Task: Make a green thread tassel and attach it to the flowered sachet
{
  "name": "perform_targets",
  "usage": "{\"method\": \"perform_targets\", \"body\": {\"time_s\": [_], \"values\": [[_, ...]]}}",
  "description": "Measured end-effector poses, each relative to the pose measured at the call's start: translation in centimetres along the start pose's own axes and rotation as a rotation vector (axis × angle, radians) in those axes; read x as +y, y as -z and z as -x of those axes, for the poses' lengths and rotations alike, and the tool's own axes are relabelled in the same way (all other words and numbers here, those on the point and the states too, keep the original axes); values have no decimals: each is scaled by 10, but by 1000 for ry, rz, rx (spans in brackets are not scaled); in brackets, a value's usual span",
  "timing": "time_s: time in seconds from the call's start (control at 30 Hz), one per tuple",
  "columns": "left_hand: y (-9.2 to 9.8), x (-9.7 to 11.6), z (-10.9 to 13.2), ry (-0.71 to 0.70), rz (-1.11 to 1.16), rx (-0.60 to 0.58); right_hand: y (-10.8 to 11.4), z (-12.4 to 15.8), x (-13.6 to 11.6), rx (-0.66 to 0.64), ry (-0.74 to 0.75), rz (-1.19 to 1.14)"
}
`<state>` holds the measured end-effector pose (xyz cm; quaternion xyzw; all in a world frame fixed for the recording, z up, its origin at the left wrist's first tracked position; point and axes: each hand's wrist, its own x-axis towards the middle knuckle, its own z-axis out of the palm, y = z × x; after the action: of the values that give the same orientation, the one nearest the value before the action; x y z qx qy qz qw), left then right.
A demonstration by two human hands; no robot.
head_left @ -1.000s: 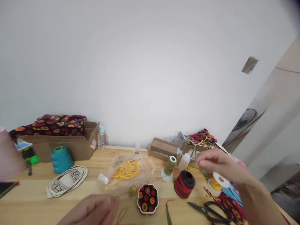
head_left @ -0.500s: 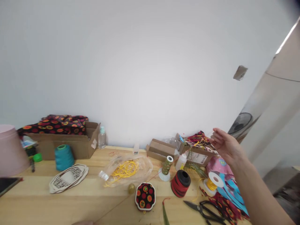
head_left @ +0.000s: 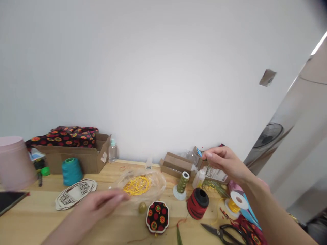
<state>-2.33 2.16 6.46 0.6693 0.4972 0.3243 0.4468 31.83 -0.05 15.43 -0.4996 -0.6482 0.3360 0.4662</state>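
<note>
My left hand (head_left: 104, 205) hovers over the table left of centre, blurred, its fingers pointing toward the bag of yellow cord (head_left: 138, 185); what its fingers hold, if anything, cannot be made out. Raised at the right, my right hand (head_left: 224, 161) pinches something too small to name, in front of the box of scraps. A patterned fabric piece with a white scalloped edge (head_left: 157, 217) lies near the front, beside a round gold bead (head_left: 142, 207). A red thread end joins a green tassel (head_left: 179, 234) at the front edge of view.
Black scissors (head_left: 219, 233), a red thread cone (head_left: 198, 203), a green spool (head_left: 183, 183) and a yellow spool (head_left: 235, 203) stand or lie at right. At left are a teal cone (head_left: 72, 172), a fabric-filled box (head_left: 74, 159) and a pink bin (head_left: 15, 165).
My left hand has risen into view from the bottom edge. My right hand has moved left and slightly down. The view has shifted a little.
</note>
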Motion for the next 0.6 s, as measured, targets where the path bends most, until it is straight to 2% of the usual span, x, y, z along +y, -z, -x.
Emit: {"method": "perform_targets", "body": {"time_s": [0.13, 0.2, 0.27, 0.33, 0.43, 0.6], "values": [[-68, 85, -42, -252, 137, -218, -12, -7, -20, -85, 33, 91], [-94, 111, -57, -321, 175, -341, -10, -9, -27, -91, 56, 132], [-105, 126, -67, -368, 161, -410, -3, -8, -32, -72, 84, 163], [-102, 136, -73, -418, 174, -423, 7, -5, -36, -7, 108, 183], [-85, 154, -78, -492, 251, -358, 23, 2, -38, 106, 131, 194], [-65, 189, -86, -579, 546, -351, 36, 9, -31, 253, 158, 133]]}}
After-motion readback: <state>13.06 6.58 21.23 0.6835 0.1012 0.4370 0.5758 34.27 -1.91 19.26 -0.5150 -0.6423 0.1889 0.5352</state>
